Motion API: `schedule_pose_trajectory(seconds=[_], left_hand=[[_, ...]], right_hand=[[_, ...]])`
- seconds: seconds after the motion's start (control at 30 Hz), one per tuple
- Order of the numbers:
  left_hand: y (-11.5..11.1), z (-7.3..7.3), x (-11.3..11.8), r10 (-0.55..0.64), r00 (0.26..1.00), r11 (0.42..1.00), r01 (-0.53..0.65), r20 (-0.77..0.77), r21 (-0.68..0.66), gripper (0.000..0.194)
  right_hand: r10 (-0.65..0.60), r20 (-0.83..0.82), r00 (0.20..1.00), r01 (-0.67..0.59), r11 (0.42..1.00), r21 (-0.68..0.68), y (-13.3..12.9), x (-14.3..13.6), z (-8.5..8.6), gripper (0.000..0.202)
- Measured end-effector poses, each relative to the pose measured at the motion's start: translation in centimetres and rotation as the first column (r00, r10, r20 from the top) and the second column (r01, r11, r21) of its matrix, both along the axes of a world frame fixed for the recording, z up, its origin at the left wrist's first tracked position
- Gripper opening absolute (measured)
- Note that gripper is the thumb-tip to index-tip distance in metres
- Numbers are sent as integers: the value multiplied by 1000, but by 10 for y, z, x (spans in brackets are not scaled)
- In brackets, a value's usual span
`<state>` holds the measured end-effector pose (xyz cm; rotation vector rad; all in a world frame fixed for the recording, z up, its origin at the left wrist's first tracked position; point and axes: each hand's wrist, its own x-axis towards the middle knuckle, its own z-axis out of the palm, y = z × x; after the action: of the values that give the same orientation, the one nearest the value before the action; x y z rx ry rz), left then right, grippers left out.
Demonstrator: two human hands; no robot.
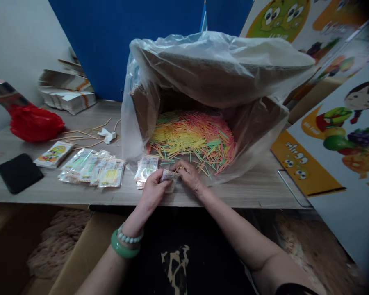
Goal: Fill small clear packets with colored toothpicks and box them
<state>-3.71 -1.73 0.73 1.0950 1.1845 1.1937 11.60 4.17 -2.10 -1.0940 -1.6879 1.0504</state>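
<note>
My left hand (155,189) pinches a small clear packet (169,176) over the table's front edge, thumb on top. At the packet's upper right side, my right hand (188,175) has its fingers curled and pressed together. A bit of yellow shows at those fingers, but what they hold is hidden. Just left of the packet lies a small pile of clear printed packets (148,167). Behind both hands, a heap of thin coloured sticks (190,133) in yellow, pink, orange and green spills from a cardboard box lined with a clear plastic bag (135,119).
More packets (110,172) overlap on the left, beside a stack of printed cards (54,154) and a black flat case (20,173). Farther back are a red plastic bag (35,123), rubber bands, and bundled paper (69,96). Printed cartons (335,139) stand at right.
</note>
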Motion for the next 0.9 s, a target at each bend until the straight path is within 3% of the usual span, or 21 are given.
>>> schedule_pose_trajectory(seconds=[0.17, 0.3, 0.6, 0.77, 0.9], left_hand=[[-3, 0, -5, 55, 983, 996, -40, 176, -85, 27], [-3, -3, -9, 91, 979, 992, -73, 181, -107, 26], [11, -10, 8, 94, 958, 990, -61, 271, -128, 26], [9, -6, 1, 110, 944, 989, -72, 311, -131, 28], [6, -1, -5, 101, 936, 987, -52, 338, -151, 36]], right_hand=[[94, 63, 994, -94, 996, 5, -5, -8, -2, 9], [132, 82, 988, -131, 991, -15, -6, -6, 0, 10], [88, -260, 962, -136, 975, -174, -6, 0, -7, 15], [-69, -254, 965, 43, 993, -107, -4, -4, -8, 15], [-44, -158, 986, 27, 994, -103, -1, -6, -6, 18]])
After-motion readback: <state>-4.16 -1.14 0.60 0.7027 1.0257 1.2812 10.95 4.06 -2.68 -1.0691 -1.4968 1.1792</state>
